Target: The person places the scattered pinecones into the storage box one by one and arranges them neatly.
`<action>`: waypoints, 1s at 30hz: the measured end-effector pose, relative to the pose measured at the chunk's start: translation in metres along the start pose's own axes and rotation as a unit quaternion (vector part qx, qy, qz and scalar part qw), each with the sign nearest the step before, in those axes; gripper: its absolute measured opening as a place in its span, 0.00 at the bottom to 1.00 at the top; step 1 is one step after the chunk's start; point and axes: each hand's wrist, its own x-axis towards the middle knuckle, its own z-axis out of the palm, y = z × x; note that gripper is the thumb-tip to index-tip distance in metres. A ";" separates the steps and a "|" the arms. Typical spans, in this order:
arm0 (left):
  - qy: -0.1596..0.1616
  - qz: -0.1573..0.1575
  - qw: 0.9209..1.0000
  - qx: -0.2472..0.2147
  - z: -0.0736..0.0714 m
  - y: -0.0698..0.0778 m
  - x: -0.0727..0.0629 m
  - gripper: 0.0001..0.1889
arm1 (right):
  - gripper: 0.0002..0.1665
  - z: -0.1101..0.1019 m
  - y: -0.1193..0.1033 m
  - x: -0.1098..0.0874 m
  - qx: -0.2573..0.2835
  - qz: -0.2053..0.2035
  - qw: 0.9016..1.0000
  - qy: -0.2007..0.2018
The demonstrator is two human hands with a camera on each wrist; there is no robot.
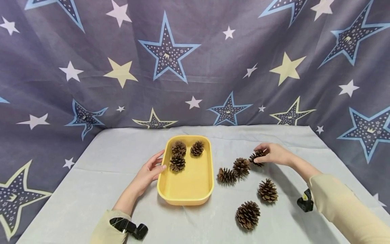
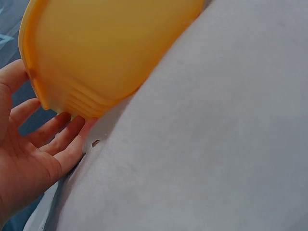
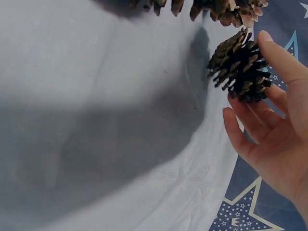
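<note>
My left hand [image 1: 149, 173] holds the left side of a yellow plastic tray [image 1: 186, 196], thumb at the rim and fingers along the outer wall. The left wrist view shows the fingertips [image 2: 62, 118] against the ribbed end of that wall. Inside the tray, 3 brown pine cones sit toward its far end, one of them at the right [image 1: 197, 148]. To the right of the tray, my right hand [image 1: 272, 154] grips a pine cone [image 3: 242, 67] between thumb and fingers. Beside that cone lie two more, a rounder cone [image 1: 241, 167] and a cone on its side [image 1: 227, 176].
Nearer the front, two more pine cones, an upper one [image 1: 267, 190] and a lower one [image 1: 248, 215], rest on the pale cloth [image 1: 106, 183] covering the table. A dark star-patterned curtain [image 1: 207, 61] hangs behind and at both sides.
</note>
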 end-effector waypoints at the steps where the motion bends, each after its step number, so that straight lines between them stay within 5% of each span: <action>1: 0.000 0.000 1.000 0.000 0.000 0.000 0.000 0.33 | 0.35 -0.001 0.000 0.001 0.000 -0.001 1.000 0.003; 15: 0.001 0.001 1.000 0.008 0.000 0.000 0.000 0.33 | 0.32 -0.011 -0.016 0.010 -0.021 -0.023 0.999 0.044; 30: 0.002 -0.002 1.000 0.011 0.001 0.000 -0.001 0.33 | 0.34 -0.012 -0.054 0.026 -0.042 -0.022 0.998 0.035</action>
